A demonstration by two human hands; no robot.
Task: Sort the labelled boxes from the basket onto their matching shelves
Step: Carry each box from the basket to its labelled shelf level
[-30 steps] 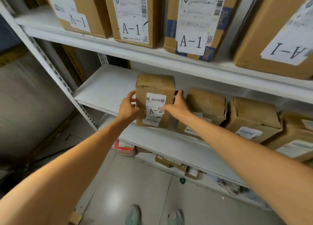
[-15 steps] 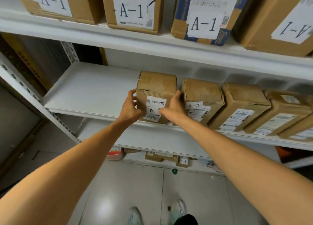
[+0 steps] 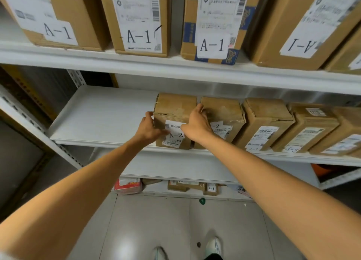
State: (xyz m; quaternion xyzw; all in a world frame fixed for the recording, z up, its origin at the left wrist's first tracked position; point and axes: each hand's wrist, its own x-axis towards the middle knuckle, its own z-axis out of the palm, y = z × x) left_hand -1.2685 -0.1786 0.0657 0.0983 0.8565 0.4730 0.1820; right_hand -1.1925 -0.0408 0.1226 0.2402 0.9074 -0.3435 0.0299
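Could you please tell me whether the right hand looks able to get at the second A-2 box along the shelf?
Probably yes: the right hand is right beside the second A-2 box, nothing between them, though it would first have to release the first A-2 box.

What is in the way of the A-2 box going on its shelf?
Nothing visible. The A-2 box already sits on the middle shelf, gripped by the left hand and right hand, close beside the next box on its right.

You faced white metal shelving; pale grey floor tiles lay below, a bright light glare near, grey wall left.
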